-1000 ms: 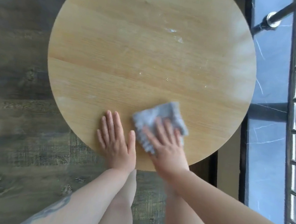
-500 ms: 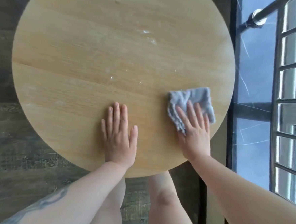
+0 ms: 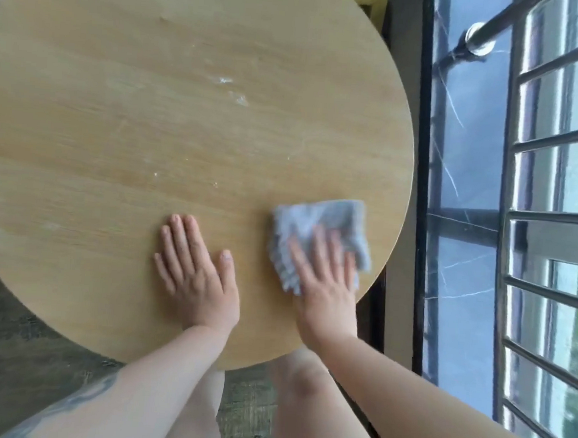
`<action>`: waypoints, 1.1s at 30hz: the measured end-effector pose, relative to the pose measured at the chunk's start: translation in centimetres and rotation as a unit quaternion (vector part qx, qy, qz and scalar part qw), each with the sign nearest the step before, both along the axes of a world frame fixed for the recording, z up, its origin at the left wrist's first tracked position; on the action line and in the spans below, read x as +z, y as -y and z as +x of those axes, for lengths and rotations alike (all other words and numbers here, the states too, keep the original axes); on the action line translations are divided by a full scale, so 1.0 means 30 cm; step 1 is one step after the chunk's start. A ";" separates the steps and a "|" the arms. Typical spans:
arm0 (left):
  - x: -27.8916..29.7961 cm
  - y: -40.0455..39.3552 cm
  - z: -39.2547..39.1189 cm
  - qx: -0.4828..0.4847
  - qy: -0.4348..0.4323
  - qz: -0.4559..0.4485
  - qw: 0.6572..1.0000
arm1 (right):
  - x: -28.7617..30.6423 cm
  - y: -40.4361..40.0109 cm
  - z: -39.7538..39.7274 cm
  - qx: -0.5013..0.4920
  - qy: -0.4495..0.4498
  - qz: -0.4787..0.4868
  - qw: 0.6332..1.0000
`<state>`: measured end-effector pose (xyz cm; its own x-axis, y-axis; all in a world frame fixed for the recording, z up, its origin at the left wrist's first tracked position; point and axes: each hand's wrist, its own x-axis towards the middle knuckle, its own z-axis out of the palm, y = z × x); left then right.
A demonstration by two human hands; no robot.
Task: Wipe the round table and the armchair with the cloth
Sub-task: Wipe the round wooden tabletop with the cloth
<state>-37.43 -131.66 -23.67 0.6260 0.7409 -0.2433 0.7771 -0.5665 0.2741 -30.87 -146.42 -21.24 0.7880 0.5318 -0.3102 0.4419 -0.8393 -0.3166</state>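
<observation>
Right hand [image 3: 324, 283] lies flat with straight fingers pressing the grey cloth [image 3: 317, 234] onto the table [image 3: 184, 126], near its right near edge; the cloth is blurred, and its right corner reaches almost to the rim. Compared with half a second ago, hand and cloth sit slightly further left, away from the rim, though well right of their place a second ago. Left hand [image 3: 196, 274] rests palm down, fingers straight and together, thumb apart, on bare wood just left of the cloth, as in both earlier frames. White smears [image 3: 233, 90] remain on the far centre of the top. To the right stand a dark marble sill [image 3: 469, 163] and a metal railing [image 3: 554, 217].
</observation>
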 end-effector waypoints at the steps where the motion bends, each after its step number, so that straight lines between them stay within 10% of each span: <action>1: 0.000 0.004 0.012 0.010 0.005 -0.001 1.000 | -0.009 0.044 0.050 0.180 -0.002 0.015 0.983; 3: 0.003 0.006 0.035 0.020 0.013 -0.011 1.000 | -0.029 0.112 0.225 0.289 0.019 0.001 0.957; 7: 0.004 0.006 0.064 -0.016 0.013 -0.019 1.000 | -0.012 0.088 0.283 -0.240 0.020 -0.055 0.969; 10: -0.001 0.019 0.083 -0.032 -0.006 0.001 0.999 | -0.001 0.027 0.183 0.067 -0.004 0.005 0.998; 12: 0.000 0.023 0.089 -0.050 -0.014 0.009 0.999 | -0.023 0.037 0.288 0.323 0.024 0.035 0.945; 17: 0.005 0.014 0.083 -0.060 -0.010 0.004 0.998 | -0.014 0.021 0.349 -0.150 0.014 -0.056 0.987; 22: 0.007 0.021 0.093 -0.048 -0.016 0.010 0.999 | -0.013 -0.028 0.407 0.292 0.005 0.022 0.956; 27: 0.007 0.025 0.092 -0.048 -0.010 0.004 0.999 | -0.022 -0.074 0.500 -0.205 0.036 -0.075 0.975; 31: 0.005 0.029 0.095 -0.037 -0.011 0.002 0.999 | -0.011 -0.105 0.412 0.252 0.005 0.021 0.967; 33: 0.005 0.025 0.096 -0.042 -0.010 0.000 0.999 | -0.021 -0.114 0.553 0.291 0.017 0.005 0.957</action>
<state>-34.56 -132.41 -23.52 0.6816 0.6852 -0.2566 0.7315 -0.6303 0.2601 -14.29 -142.99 -21.85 0.3667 0.8863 -0.2827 0.8437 -0.4449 -0.3004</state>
